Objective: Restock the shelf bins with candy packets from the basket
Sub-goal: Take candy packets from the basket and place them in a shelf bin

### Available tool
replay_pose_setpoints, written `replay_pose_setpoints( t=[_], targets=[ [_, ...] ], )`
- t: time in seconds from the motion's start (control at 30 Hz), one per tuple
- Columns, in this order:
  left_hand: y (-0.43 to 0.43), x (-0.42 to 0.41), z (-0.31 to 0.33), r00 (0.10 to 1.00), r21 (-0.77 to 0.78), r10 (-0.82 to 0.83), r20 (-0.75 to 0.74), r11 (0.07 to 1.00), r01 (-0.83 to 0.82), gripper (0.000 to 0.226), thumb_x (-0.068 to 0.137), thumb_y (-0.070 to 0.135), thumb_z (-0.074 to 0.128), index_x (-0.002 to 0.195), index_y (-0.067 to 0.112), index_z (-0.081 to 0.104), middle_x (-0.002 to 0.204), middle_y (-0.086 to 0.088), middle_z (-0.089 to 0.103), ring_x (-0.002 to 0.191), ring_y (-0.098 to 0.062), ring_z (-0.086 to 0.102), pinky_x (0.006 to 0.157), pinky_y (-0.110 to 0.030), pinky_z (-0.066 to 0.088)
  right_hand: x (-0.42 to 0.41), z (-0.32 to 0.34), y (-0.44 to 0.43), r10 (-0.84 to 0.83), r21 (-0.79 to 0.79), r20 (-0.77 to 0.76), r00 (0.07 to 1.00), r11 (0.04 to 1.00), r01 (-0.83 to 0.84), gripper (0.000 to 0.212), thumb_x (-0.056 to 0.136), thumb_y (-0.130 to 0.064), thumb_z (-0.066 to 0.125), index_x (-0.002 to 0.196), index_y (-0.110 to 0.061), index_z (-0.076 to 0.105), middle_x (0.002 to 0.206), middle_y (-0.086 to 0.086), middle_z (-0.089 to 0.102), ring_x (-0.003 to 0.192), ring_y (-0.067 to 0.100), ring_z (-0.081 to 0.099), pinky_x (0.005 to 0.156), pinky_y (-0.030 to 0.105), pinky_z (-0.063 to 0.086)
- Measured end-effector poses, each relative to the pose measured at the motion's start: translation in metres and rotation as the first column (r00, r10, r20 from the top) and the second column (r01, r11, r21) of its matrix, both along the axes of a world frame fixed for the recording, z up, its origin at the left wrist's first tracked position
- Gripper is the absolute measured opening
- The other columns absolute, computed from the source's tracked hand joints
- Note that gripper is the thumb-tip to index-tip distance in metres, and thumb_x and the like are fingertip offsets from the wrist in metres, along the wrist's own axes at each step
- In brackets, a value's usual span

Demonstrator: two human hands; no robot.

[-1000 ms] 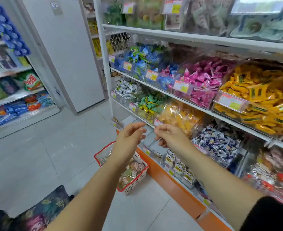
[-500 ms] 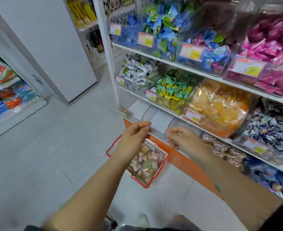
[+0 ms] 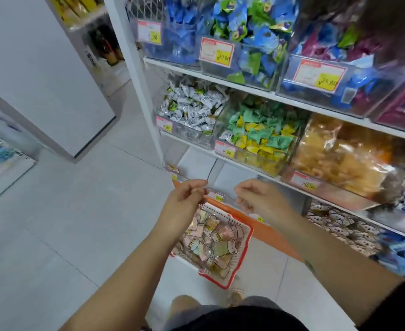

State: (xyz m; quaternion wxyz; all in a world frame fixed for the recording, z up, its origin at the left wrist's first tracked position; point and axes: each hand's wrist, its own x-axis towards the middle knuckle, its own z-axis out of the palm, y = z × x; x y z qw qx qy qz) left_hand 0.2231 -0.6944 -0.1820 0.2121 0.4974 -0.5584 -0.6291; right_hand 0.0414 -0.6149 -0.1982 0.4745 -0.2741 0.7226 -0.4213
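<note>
Below and between the two grips, a red-rimmed basket sits on the tiled floor, heaped with pastel candy packets. The left grip hangs over the basket's far corner, fingers curled and thumb meeting the forefinger. The right grip is just beside it, not touching it, with its fingers curled under in the same way. Both are at the front lip of a clear empty bin. I cannot tell whether either pinches that see-through edge or holds nothing. A small price tag shows between the grips, just under the lip.

Beyond the left grip, a second empty bin stands next to the white shelf upright. Above the grips, one board up, are a bin of white-wrapped sweets and a bin of green and yellow sweets. Up and to the right of the right grip lies a bin of orange snacks.
</note>
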Motion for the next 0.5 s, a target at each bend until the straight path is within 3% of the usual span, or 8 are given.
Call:
replay_pose_setpoints(
  t=[0.17, 0.27, 0.37, 0.5],
  targets=[
    [-0.052, 0.015, -0.013, 0.998, 0.049, -0.058, -0.004, 0.997, 0.058, 0.020, 0.100, 0.012, 0.054, 0.107, 0.023, 0.068, 0.093, 0.002, 0.071, 0.085, -0.013, 0.065, 0.087, -0.027, 0.050, 0.019, -0.007, -0.040, -0.051, 0.031, -0.011, 0.999, 0.998, 0.052, 0.007, 0.096, -0.024, 0.065, 0.095, -0.019, 0.070, 0.073, -0.006, 0.072, 0.063, 0.008, 0.060, 0.062, 0.021, 0.047],
    [-0.086, 0.025, -0.026, 0.988, 0.053, -0.155, 0.022, 0.987, 0.153, 0.021, 0.101, 0.012, 0.053, 0.108, 0.022, 0.069, 0.088, 0.006, 0.071, 0.081, -0.007, 0.066, 0.083, -0.022, 0.052, 0.032, -0.020, -0.063, -0.175, 0.042, 0.022, 0.984, 0.984, 0.174, 0.005, 0.095, -0.022, 0.066, 0.093, -0.018, 0.070, 0.071, -0.005, 0.070, 0.066, 0.012, 0.060, 0.067, 0.025, 0.050],
    [-0.125, 0.044, -0.037, 0.963, 0.069, -0.263, 0.055, 0.963, 0.259, 0.022, 0.101, 0.011, 0.052, 0.113, 0.017, 0.070, 0.096, -0.001, 0.073, 0.079, -0.005, 0.065, 0.084, -0.023, 0.053, 0.055, -0.038, -0.081, -0.276, 0.068, 0.046, 0.960, 0.960, 0.273, 0.007, 0.094, -0.023, 0.067, 0.094, -0.017, 0.071, 0.075, -0.001, 0.071, 0.066, 0.015, 0.061, 0.070, 0.031, 0.053],
    [-0.167, 0.070, -0.058, 0.930, 0.109, -0.361, 0.067, 0.929, 0.353, 0.023, 0.102, 0.006, 0.049, 0.112, 0.013, 0.069, 0.094, -0.007, 0.067, 0.075, -0.007, 0.062, 0.064, -0.008, 0.048, 0.096, -0.066, -0.098, -0.381, 0.118, 0.063, 0.922, 0.921, 0.372, 0.010, 0.095, -0.025, 0.066, 0.099, -0.017, 0.070, 0.077, 0.001, 0.071, 0.065, 0.014, 0.063, 0.073, 0.035, 0.055]
  ],
)
